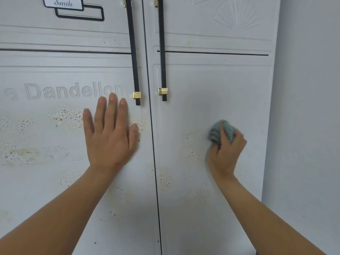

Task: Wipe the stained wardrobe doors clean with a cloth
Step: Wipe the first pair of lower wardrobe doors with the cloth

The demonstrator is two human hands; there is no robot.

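Teal cloth sits bunched in the right hand, fingers curled round it, against the right wardrobe door. The left hand lies flat, fingers straight, on the left wardrobe door. Embossed "Dandelion" lettering reads at its eleven o'clock, brown speckled stains at nine. A "Smile" label is higher up. Black ribbed handles flank the seam.
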